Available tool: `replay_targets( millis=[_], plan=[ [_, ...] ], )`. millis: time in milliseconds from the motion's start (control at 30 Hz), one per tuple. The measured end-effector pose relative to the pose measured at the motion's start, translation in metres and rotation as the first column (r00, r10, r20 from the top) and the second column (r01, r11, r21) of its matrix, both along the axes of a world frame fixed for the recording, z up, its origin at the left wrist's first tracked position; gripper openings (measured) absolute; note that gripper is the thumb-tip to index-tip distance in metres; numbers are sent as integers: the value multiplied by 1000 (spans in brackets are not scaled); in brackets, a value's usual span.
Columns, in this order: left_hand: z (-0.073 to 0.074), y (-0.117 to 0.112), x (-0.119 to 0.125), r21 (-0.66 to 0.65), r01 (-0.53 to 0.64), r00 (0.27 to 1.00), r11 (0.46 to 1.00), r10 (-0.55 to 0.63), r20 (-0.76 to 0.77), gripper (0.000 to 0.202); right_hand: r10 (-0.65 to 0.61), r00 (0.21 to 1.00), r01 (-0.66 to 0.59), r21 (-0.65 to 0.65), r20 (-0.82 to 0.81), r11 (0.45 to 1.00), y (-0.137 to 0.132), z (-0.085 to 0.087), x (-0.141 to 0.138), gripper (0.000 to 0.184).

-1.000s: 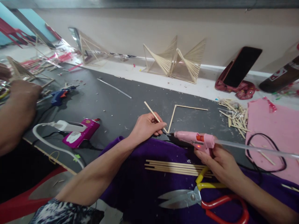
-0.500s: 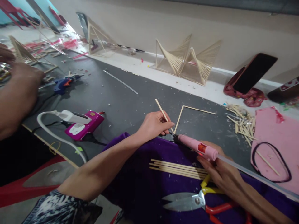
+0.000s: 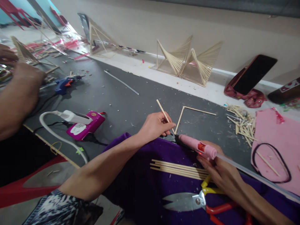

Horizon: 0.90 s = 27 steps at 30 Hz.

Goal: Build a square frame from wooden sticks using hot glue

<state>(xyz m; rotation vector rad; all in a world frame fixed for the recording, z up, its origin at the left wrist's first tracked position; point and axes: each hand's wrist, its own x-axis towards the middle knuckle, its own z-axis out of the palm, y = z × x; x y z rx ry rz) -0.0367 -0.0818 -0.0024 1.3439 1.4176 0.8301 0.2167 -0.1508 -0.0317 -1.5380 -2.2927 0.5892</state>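
My left hand [image 3: 155,126] pinches a thin wooden stick [image 3: 164,113], its lower end at the corner of a stick angle [image 3: 187,110] lying on the dark mat [image 3: 112,103]. My right hand [image 3: 221,170] grips a pink glue gun [image 3: 198,146] with a clear glue rod [image 3: 253,175] trailing back; its nozzle points at that same corner, close to the stick's end. Several long sticks [image 3: 178,168] lie on the purple cloth [image 3: 140,187] over my lap, beside scissors [image 3: 194,201] with red and yellow handles.
Another person's arm [image 3: 16,93] works at the left, near a blue glue gun [image 3: 64,85] and a magenta power strip [image 3: 83,126]. Finished stick models [image 3: 189,61] stand by the wall. A phone [image 3: 254,75], a stick pile [image 3: 242,123] and pink foam [image 3: 276,143] lie at right.
The view shifted right and down a second ago. The glue gun tilted from level to pointing up-left at the stick joint; in the last half second almost nothing moved.
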Motion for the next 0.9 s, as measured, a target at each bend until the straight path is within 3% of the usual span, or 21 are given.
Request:
replay_targets(
  millis=[333,633,900],
  plan=[
    [1,1,0,-31,-3,1000,1000,2,-16,17,102,995,-103,110,11,989,8,-9,7,40],
    [1,1,0,-27,3,1000,1000,-3,-14,17,94,993,-88,87,-73,992,8,-10,5,40],
    [-2,2,0,-20,4,1000,1000,-5,-18,16,14,997,-8,76,-74,997,3,0,-1,40]
  ],
)
